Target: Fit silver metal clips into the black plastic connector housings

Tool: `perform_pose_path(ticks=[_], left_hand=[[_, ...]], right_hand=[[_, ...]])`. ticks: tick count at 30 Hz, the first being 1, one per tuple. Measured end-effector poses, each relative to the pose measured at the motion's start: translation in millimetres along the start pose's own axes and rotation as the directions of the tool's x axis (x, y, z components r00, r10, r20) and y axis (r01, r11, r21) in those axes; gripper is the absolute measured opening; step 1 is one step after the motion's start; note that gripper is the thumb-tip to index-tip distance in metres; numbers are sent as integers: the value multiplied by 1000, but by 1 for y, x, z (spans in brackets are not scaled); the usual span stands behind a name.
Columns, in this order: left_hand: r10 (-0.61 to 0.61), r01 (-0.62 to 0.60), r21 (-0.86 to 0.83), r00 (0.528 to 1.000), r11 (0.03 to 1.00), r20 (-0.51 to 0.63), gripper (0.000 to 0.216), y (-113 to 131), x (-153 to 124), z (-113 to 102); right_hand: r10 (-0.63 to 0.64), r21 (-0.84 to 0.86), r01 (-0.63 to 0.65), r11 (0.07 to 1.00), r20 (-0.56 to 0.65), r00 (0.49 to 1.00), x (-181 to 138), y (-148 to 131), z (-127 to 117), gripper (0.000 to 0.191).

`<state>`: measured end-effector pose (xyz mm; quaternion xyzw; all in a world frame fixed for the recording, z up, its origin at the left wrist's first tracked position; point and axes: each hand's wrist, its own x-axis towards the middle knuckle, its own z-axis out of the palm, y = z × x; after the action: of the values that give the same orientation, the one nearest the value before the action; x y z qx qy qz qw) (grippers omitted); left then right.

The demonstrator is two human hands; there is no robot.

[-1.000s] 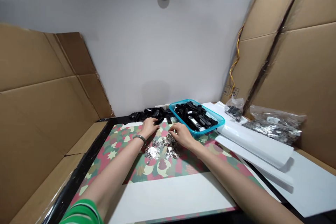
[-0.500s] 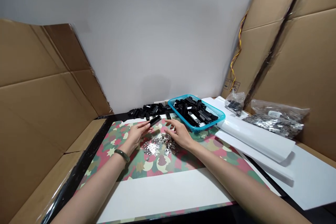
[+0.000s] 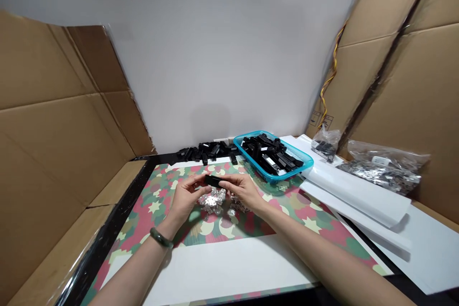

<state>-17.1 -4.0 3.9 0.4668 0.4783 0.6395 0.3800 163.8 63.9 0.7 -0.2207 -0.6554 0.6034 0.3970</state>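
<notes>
A short black plastic piece (image 3: 213, 180), oblong in shape, is held level between my two hands. My left hand (image 3: 187, 196) grips its left end between thumb and fingers. At its right end, the thumb and fingers of my right hand (image 3: 244, 191) close on it too; whether they also pinch some small part is hidden. Just below the hands lies a loose heap of small shiny metal pieces (image 3: 214, 202) on the camouflage-patterned mat (image 3: 154, 208). A dark green bangle (image 3: 161, 238) circles my left wrist.
Behind the hands is a pile of black plastic pieces (image 3: 201, 151). A blue basket (image 3: 274, 178) holds more of them. To the right lie a white paper roll (image 3: 358, 191), a bag of metal parts (image 3: 385, 172) and a smaller bag (image 3: 325, 146). Cardboard walls (image 3: 53, 138) flank the table.
My right hand, open and apart before, has come left and closed on the black piece's right end. The piece has come lower and turned more level. The view has shifted slightly.
</notes>
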Motion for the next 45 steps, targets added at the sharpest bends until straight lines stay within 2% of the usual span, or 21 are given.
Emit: perform_pose_path(ticks=[3,7,9,12,18,24,27,30,33,36,38,41,43,45], left_hand=[[88,-85,85,995,993,-40,28,3,-5,5],[117,-112,99,992,989,-47,28,2,-9,9],[91,-86,98,995,991,-48,27,1,-9,9],[36,-31,103,998,994,-48,26,-1,-9,8],[-26,32,108,998,994,-51,29,1,-10,10],[-46,50,107,998,993,-39,31,1,-10,10],[-68,69,101,998,993,-13,32,1,-11,9],[-63,61,83,998,995,19,34,4,-11,7],[-62,61,38,998,997,24,40,6,-12,8],[-96,96,29,995,995,8,44,6,-11,9],[-120,120,37,993,992,5,44,4,-10,8],[-141,139,74,990,988,19,47,-2,-8,5],[-59,58,162,998,985,5,48,-3,-8,3],[155,-151,341,988,928,15,49,-2,-9,2]], right_hand=[[173,156,-193,969,130,976,-4,2,5,48],[373,397,-486,779,328,868,-9,9,11,47],[426,448,-563,694,375,823,-11,11,12,43],[456,471,-601,646,393,799,-12,11,13,43],[497,471,-611,636,356,791,-11,8,12,43],[483,478,-586,654,332,810,-12,9,14,38],[453,471,-525,709,266,851,-12,10,15,42],[387,409,-408,816,138,912,-11,6,13,45],[247,206,-241,949,-4,969,-9,-1,9,44],[110,24,-109,994,-29,994,-8,-5,6,42],[113,-2,-113,994,-3,994,-8,-4,5,43],[209,32,-211,977,53,976,-8,0,5,47],[264,69,-269,961,77,961,-8,3,5,49],[272,111,-278,954,63,960,-8,5,5,48]])
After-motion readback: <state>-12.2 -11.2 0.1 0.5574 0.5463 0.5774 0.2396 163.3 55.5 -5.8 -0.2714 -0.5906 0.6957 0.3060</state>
